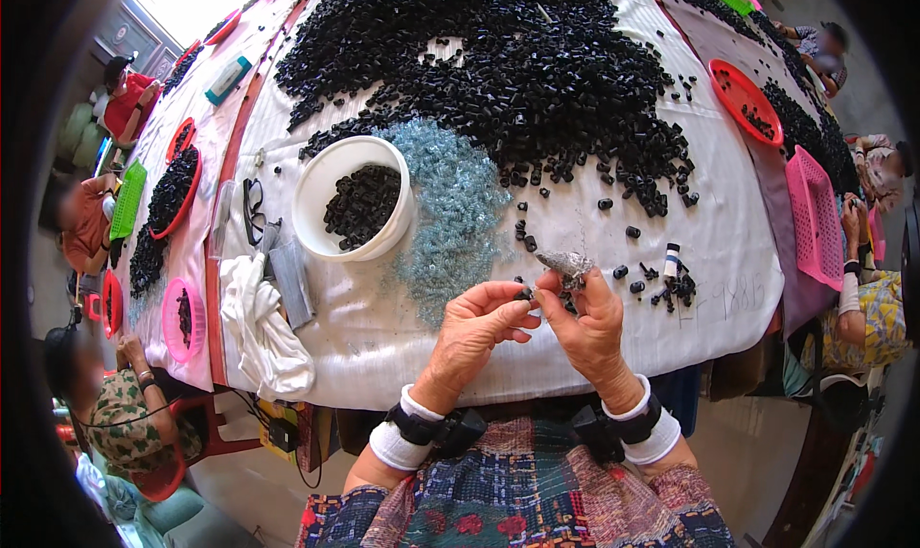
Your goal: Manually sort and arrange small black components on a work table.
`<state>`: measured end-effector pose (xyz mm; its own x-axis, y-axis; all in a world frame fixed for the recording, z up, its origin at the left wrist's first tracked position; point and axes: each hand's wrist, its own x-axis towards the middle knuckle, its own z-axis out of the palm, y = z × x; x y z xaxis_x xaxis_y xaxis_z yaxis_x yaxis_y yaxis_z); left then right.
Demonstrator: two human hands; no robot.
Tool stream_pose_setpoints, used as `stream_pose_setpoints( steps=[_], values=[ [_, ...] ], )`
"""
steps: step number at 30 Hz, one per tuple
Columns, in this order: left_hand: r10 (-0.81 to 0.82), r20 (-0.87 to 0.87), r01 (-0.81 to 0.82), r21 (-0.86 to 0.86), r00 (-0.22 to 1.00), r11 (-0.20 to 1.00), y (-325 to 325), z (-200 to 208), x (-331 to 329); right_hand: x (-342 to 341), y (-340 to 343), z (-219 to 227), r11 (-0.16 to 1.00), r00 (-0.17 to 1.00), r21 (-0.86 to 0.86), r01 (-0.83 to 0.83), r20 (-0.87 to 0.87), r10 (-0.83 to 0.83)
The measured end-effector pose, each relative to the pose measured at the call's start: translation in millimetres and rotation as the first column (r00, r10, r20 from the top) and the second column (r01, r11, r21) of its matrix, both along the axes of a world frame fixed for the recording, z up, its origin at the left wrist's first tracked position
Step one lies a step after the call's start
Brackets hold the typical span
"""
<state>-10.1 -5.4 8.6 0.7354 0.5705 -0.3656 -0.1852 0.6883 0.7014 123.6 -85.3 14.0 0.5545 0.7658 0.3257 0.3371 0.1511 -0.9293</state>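
Observation:
My left hand (484, 326) pinches a small black cap-like part (523, 293) between thumb and fingertips. Close beside it, my right hand (586, 332) is closed around a pointed tool wrapped in crumpled silver foil (567, 262), its tip directed up and left. The right fingertips nearly meet the left ones at the black part; whether they touch it I cannot tell. Left of my hands lies a heap of small clear-bluish plastic pieces (446, 203). A great pile of black parts (498, 69) spreads over the white-covered table (383, 342) beyond.
A white tub (305, 198) holds black parts. Glasses (253, 211) and white cloth gloves (264, 328) lie left. To the right are a small white bottle (672, 259), scattered black pieces (677, 291), a red tray (733, 88) and a pink basket (813, 217). Several people sit around neighbouring tables.

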Motion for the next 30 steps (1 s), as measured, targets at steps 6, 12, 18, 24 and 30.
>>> stream_pose_setpoints(
  steps=[6,12,18,24,30],
  values=[
    [-0.015,-0.002,0.015,0.043,1.0,0.999,-1.5,-1.3,1.6,-1.2,-0.4,-0.4,0.999,1.0,-0.033,0.007,-0.021,-0.008],
    [-0.018,-0.017,0.019,0.092,1.0,0.996,-2.4,-3.8,1.4,-1.3,-1.0,-5.2,1.0,0.999,-0.024,0.016,-0.039,-0.017],
    [-0.042,-0.126,0.07,0.224,0.991,0.972,-2.4,-5.9,0.5,-1.3,1.0,-6.9,1.0,1.0,-0.015,-0.012,-0.005,0.012],
    [-0.009,-0.084,0.021,0.139,0.996,0.99,-0.7,-12.4,-0.8,-4.2,-2.0,-5.3,0.998,0.983,-0.034,-0.05,-0.181,0.043],
    [0.022,-0.076,-0.022,0.008,0.997,1.0,2.1,0.0,-0.1,-1.2,-3.0,-4.9,1.0,0.984,-0.01,-0.009,-0.181,0.007]
  ],
)
